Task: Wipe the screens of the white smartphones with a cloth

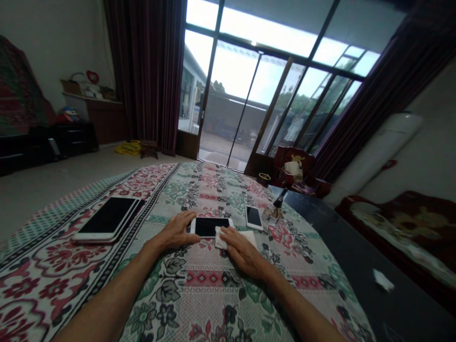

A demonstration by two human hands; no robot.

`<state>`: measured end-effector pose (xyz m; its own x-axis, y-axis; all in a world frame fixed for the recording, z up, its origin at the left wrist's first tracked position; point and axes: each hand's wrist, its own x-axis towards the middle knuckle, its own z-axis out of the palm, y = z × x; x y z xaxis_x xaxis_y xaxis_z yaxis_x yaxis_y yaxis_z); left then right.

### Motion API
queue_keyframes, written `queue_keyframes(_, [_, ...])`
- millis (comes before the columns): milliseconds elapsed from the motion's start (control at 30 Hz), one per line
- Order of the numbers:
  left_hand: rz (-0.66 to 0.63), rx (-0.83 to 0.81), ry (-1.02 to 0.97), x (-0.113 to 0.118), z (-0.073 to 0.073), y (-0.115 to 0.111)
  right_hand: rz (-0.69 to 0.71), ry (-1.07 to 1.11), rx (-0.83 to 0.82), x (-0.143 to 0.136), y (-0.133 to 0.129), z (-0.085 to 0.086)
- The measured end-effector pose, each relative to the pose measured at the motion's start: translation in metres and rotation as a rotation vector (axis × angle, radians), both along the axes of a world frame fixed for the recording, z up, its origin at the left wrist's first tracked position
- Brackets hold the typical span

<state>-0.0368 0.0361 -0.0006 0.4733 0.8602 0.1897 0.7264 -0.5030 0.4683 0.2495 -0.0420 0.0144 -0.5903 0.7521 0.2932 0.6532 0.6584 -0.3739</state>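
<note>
A white phone with a dark screen (208,225) lies sideways on the patterned tablecloth (213,299). Thumb and fingers of my left hand (178,231) grip its left end. My right hand (240,249) presses a folded white cloth (220,239) against the lower right part of the screen; more of the cloth shows beyond the fingers. To the right of it rests a smaller white phone (254,217), with a glass bottle with a black top (273,214) beside that. A stack of larger devices (107,219) lies at the left.
A dark surface (342,251) with a crumpled white piece (384,280) adjoins the table's right side. Wooden seats (402,228) stand further right. Beyond the table are glass doors (235,109) and dark curtains (149,71).
</note>
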Motion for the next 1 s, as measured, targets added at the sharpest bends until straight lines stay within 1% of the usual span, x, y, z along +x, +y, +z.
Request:
queue_keyframes(233, [0.001, 0.001, 0.018, 0.001, -0.002, 0.002, -0.057, 0.090, -0.047, -0.007, 0.049, -0.003])
queue_keyframes(333, [0.009, -0.003, 0.020, 0.001, -0.002, 0.001, -0.090, 0.118, -0.053, -0.014, 0.064, -0.002])
queue_keyframes(400, [0.006, -0.008, 0.020, 0.000, -0.001, 0.001, -0.106, 0.121, -0.060, -0.017, 0.069, -0.001])
queue_keyframes(467, [0.002, -0.012, 0.016, 0.000, 0.001, 0.000, -0.114, 0.103, -0.052, -0.018, 0.067, -0.002])
queue_keyframes(533, [-0.001, -0.011, 0.000, 0.001, 0.003, -0.001, -0.106, 0.067, -0.026, -0.016, 0.059, -0.004])
queue_keyframes(700, [0.002, -0.023, -0.034, 0.002, 0.010, -0.005, -0.025, -0.006, 0.011, -0.005, 0.019, -0.008])
queue_keyframes(800, [0.016, -0.048, -0.036, 0.003, 0.014, -0.007, 0.007, -0.021, 0.005, -0.001, 0.004, -0.005])
queue_keyframes(900, [0.024, -0.066, -0.031, 0.004, 0.015, -0.007, -0.003, -0.010, -0.011, 0.000, 0.007, -0.003])
queue_keyframes(1000, [0.038, -0.069, -0.018, 0.004, 0.013, -0.006, -0.024, 0.021, -0.017, -0.002, 0.024, -0.005])
